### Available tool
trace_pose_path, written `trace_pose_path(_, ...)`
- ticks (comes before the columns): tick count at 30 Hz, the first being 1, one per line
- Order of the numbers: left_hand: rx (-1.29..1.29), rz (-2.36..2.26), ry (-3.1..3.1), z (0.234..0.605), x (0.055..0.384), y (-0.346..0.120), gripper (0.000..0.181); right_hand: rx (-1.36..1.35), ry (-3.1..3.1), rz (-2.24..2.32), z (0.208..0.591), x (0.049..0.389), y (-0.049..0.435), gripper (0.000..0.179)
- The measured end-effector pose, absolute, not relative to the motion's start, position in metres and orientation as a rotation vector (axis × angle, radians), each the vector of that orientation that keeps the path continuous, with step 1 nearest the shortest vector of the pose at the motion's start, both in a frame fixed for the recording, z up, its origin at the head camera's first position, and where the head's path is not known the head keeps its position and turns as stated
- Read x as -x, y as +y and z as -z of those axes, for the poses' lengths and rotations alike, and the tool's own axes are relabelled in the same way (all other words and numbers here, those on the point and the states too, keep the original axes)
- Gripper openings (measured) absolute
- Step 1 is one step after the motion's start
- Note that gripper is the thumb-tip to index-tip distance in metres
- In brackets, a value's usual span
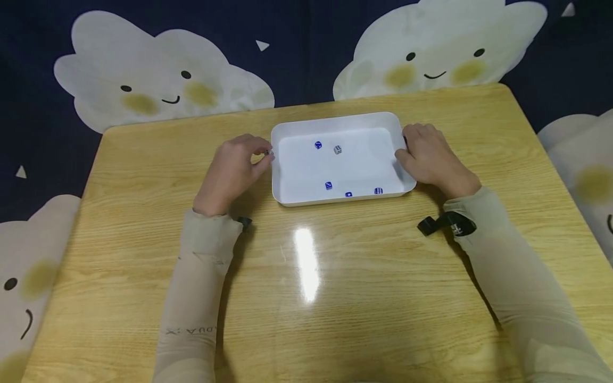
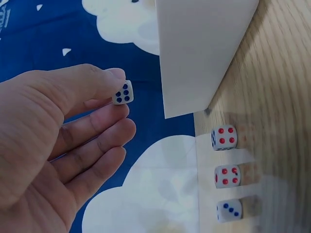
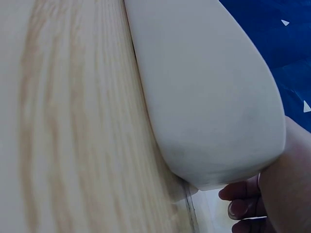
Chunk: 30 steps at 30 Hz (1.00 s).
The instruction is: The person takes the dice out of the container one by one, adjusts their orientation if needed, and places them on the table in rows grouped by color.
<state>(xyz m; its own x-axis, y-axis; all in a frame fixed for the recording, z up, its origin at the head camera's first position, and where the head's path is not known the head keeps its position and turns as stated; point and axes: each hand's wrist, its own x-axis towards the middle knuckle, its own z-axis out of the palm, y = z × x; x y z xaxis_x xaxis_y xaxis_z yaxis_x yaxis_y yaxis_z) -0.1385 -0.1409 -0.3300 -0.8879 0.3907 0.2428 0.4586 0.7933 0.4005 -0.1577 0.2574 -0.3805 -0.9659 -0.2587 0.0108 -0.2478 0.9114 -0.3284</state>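
Note:
My left hand (image 1: 235, 167) is just off the left end of a shallow white tray (image 1: 297, 127). In the left wrist view its thumb and index finger pinch a white die (image 2: 123, 92) with blue pips, while the other fingers are loosely bent. My right hand (image 1: 433, 159) grips the tray's right end, thumb over the rim; its fingers (image 3: 240, 208) show beyond the tray wall in the right wrist view. Inside the tray lie several blue dice (image 1: 328, 185) and one whitish die (image 1: 337, 150).
Beside the tray wall, three white dice stand in a row on the table: two with red fours up front (image 2: 225, 137) and one showing a blue three (image 2: 229, 210). The wooden table (image 1: 364, 276) ends at a dark cloud-patterned cloth (image 1: 297, 53).

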Motion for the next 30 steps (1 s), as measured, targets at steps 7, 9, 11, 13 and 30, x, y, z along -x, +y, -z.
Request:
trace_pose_path(7,0.625,0.721,-2.856,0.331,0.141,-0.147,0.020,0.398,3.033,0.505,0.381,0.158,0.259,0.036)
trace_pose_path(9,0.596,0.728,-2.865,0.331,0.142,-0.150,0.020,0.400,3.032,0.508,0.382,0.158,0.259,0.035)
trace_pose_path(11,0.574,0.727,-2.866,0.330,0.142,-0.153,0.021,0.403,3.034,0.511,0.382,0.158,0.259,0.035)
trace_pose_path(13,0.558,0.732,-2.864,0.330,0.143,-0.156,0.021,0.409,3.038,0.514,0.382,0.158,0.259,0.034)
trace_pose_path(30,0.409,0.609,-3.029,0.326,0.145,-0.176,0.020,0.406,3.037,0.497,0.382,0.159,0.259,0.037)
